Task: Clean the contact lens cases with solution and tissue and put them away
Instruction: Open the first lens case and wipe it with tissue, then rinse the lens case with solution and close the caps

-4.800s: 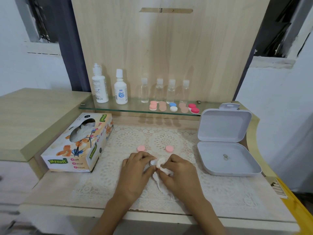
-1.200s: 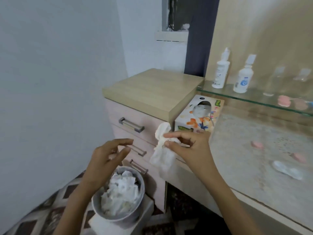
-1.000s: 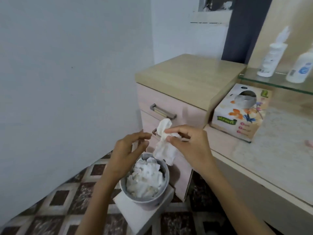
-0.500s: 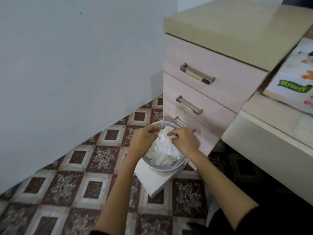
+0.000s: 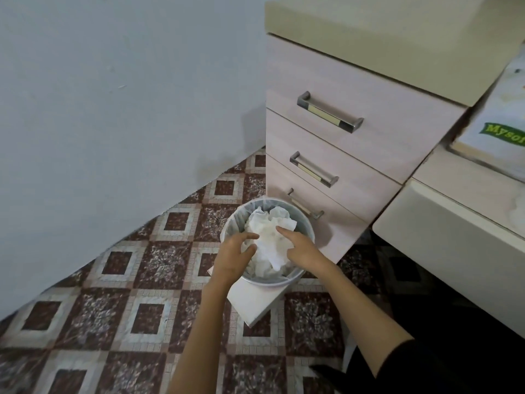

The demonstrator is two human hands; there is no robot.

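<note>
A small grey waste bin [image 5: 308,231] stands on the floor, heaped with crumpled white tissue [image 5: 270,240]. My left hand [image 5: 233,253] hovers over the bin's left rim, fingers spread, holding nothing. My right hand [image 5: 302,245] is over the right side with its forefinger pointing onto the tissue heap and nothing gripped. The used tissue lies on the heap between both hands. The contact lens cases and the solution bottles are out of view.
The bin rests on a white board [image 5: 252,301] on the patterned tile floor [image 5: 127,294]. A drawer unit [image 5: 341,143] with three metal handles stands just behind it. The tissue box [image 5: 500,132] sits on the desk [image 5: 454,223] at the right edge. A grey wall [image 5: 113,109] fills the left.
My right hand carried the used tissue from the desk down to the bin and let it go onto the heap. Both hands now sit a little back from the pile, fingers apart.
</note>
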